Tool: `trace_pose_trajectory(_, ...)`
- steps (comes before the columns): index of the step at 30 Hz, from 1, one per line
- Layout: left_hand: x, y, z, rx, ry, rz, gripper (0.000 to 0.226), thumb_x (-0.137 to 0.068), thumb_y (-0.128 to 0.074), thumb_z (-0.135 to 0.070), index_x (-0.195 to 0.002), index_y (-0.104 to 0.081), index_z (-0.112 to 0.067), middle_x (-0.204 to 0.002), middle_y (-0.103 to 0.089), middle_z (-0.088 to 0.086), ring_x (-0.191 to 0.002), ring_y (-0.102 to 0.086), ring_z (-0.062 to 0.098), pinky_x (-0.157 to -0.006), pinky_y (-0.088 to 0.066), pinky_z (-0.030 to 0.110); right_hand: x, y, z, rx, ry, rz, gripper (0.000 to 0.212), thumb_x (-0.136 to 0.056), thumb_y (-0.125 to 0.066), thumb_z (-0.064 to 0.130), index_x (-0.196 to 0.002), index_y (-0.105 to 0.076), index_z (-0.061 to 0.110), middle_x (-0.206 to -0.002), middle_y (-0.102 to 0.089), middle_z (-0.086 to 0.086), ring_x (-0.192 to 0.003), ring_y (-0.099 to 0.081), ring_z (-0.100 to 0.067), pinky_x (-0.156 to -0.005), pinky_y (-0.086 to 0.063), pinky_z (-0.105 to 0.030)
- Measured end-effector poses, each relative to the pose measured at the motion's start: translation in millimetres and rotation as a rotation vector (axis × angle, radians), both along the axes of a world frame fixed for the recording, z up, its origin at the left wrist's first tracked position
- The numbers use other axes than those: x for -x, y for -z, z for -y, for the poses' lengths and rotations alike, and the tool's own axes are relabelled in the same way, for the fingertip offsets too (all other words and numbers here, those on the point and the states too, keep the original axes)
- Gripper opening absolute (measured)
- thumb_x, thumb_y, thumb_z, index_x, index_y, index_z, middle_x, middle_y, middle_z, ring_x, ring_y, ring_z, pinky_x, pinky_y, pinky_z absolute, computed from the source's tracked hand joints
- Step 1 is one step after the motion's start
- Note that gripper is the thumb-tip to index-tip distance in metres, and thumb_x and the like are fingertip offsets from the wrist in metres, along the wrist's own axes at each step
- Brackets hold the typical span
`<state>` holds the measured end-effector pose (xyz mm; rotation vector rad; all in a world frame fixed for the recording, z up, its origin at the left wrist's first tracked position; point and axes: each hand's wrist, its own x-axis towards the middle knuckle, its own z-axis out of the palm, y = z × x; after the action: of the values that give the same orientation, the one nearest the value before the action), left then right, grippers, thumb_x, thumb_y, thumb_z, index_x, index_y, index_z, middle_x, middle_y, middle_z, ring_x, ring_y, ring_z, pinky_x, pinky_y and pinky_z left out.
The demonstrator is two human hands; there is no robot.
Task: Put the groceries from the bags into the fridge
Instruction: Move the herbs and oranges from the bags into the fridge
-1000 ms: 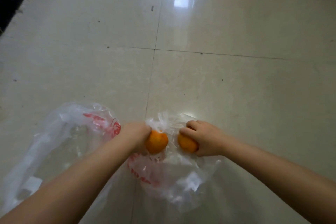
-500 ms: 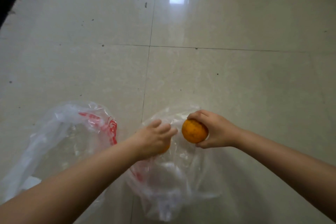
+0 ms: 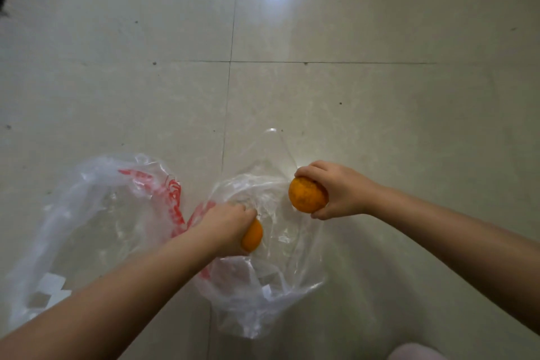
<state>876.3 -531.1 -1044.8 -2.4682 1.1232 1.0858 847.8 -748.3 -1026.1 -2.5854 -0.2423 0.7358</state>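
My R hand [image 3: 340, 191] is curled round an orange [image 3: 306, 195], knuckles up, held just past the right edge of the clear bag [image 3: 263, 286] w/ forearm coming in from lower right. L hand [image 3: 229, 226] reaches down into that bag's mouth, fingers wrapped over a second orange [image 3: 252, 235] — only its right side shows under my palm. Another clear bag w/ red print [image 3: 96, 213] lies on the tile floor [image 3: 380, 96] to the left, touching the first.
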Motion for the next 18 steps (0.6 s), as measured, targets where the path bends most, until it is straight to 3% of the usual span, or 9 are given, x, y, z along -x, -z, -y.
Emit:
trace_pose_trajectory(5,4.4,-15.7,-1.4,0.294,-0.385,0.010,0.064,-0.070,-0.072,-0.040,-0.127,-0.046,-0.024,-0.127,-0.054,-0.001,-0.113,-0.052,0.017,-0.086,-0.040,0.025,3.3,-6.4,1.6,-0.011,0.042,0.021,0.075,-0.068,-0.077,0.027,-0.133,-0.040,0.020,-0.128,-0.049,-0.007,-0.111,-0.051,-0.024,-0.085,-0.042,-0.026)
trace_pose_trajectory(9,4.0,-70.7,9.9,0.508,-0.666,0.048,0.070,-0.065,-0.078,-0.033,-0.127,-0.047,-0.021,-0.123,-0.055,0.002,-0.110,-0.051,0.018,-0.079,-0.033,0.021,6.1,-47.9,3.6,-0.092,0.197,0.065,0.075,-0.065,-0.078,0.024,-0.131,-0.042,0.019,-0.125,-0.050,-0.009,-0.108,-0.052,-0.023,-0.083,-0.040,-0.024)
trace_pose_trajectory(13,2.1,-162.3,22.0,0.515,-0.799,0.048,0.075,-0.067,-0.079,-0.035,-0.129,-0.040,-0.019,-0.121,-0.054,0.004,-0.101,-0.051,0.018,-0.077,-0.041,0.025,13.3,-134.7,2.7,-0.114,0.322,0.125,0.074,-0.064,-0.079,0.023,-0.129,-0.045,0.018,-0.122,-0.050,-0.009,-0.106,-0.052,-0.024,-0.080,-0.039,-0.022)
trace_pose_trajectory(18,-6.4,-317.6,41.0,0.530,-0.726,0.061,0.070,-0.067,-0.077,-0.036,-0.126,-0.043,-0.020,-0.115,-0.056,0.003,-0.090,-0.044,0.012,-0.072,-0.037,0.024,23.1,-287.6,6.3,-0.155,0.471,0.206,0.068,-0.059,-0.082,0.019,-0.120,-0.052,0.010,-0.117,-0.048,-0.009,-0.092,-0.045,-0.014,-0.075,-0.038,-0.023)
